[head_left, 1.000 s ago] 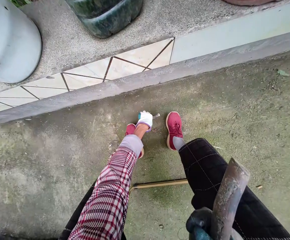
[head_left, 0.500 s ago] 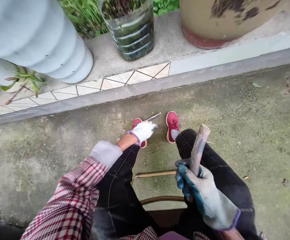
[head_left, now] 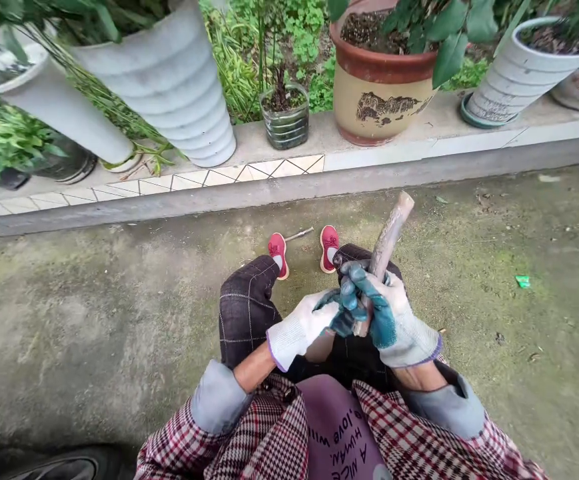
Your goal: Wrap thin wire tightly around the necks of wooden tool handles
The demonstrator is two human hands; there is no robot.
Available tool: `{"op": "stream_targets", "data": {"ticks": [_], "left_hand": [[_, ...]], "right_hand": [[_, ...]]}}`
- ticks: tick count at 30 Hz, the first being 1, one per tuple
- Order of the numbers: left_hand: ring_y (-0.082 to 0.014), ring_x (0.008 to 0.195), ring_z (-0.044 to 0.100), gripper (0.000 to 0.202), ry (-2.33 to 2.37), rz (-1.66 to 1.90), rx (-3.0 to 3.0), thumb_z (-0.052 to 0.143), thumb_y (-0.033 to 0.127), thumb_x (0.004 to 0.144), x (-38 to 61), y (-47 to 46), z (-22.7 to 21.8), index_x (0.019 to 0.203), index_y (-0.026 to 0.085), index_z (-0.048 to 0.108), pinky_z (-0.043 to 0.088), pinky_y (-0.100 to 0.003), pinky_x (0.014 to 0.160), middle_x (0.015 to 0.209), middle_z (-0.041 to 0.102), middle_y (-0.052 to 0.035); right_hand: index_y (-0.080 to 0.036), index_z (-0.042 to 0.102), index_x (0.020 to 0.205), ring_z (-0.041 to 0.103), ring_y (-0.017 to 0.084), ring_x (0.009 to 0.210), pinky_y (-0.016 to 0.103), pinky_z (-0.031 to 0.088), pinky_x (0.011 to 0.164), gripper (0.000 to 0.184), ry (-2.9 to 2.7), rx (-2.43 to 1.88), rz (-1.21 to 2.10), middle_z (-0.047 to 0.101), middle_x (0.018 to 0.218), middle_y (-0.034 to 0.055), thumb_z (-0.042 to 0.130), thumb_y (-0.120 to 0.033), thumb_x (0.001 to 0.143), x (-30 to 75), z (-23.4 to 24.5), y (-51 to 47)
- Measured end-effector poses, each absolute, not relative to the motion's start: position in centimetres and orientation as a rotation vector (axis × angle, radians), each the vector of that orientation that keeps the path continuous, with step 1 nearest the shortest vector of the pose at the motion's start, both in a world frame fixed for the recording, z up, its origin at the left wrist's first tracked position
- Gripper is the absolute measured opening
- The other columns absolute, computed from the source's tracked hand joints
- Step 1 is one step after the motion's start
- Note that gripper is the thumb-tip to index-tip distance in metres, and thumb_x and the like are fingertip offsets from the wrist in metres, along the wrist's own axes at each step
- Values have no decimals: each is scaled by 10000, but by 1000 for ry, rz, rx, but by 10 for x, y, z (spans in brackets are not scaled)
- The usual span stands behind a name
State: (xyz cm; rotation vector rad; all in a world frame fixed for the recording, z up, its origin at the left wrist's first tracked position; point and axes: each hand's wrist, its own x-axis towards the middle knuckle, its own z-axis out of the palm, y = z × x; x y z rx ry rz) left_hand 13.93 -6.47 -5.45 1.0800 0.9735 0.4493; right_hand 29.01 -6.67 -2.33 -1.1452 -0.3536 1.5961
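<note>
I sit with both gloved hands over my lap. My right hand point(head_left: 389, 313) is wrapped round the lower part of a thick greyish wooden stick point(head_left: 389, 233) that points up and away from me. My left hand point(head_left: 309, 323) has come up against the stick's lower end and the right hand's fingers, its own fingers curled there. A small metal tool point(head_left: 300, 234) lies on the concrete between my two red shoes point(head_left: 278, 253).
A raised tiled ledge point(head_left: 279, 167) runs across ahead, carrying several plant pots: white ribbed ones point(head_left: 169, 80), a brown one point(head_left: 379, 100), a small dark one point(head_left: 285, 123). Mossy concrete ground point(head_left: 94, 313) surrounds me. A green scrap point(head_left: 522, 281) lies at the right.
My left hand let go of the small metal tool by my shoes and drew back to the stick. The right hand lifted the stick to the middle; my view tilted up.
</note>
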Motion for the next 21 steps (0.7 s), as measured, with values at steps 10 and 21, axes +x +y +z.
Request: {"op": "stream_targets", "data": {"ticks": [10,21], "left_hand": [[-118,584,495,347,1084,520,1159,677,366,845,56,-131,16,1045,118,814,427,-233,573,665,639,-9],[-139,691,664,235,1184,586,1565,688,278,868,29,-177,60,1027,251,859,583,-242,755,870,800,-11]], "right_hand": [[-151,737,871,481,31,427,116,380,342,330,-422,-1010,1453,630,621,-42,925,-316,655,315,25,-116],[-167,757,950,641,132,518,208,507,414,254,-748,-1468,967,750,734,34,845,-303,754,360,-8,-116]]}}
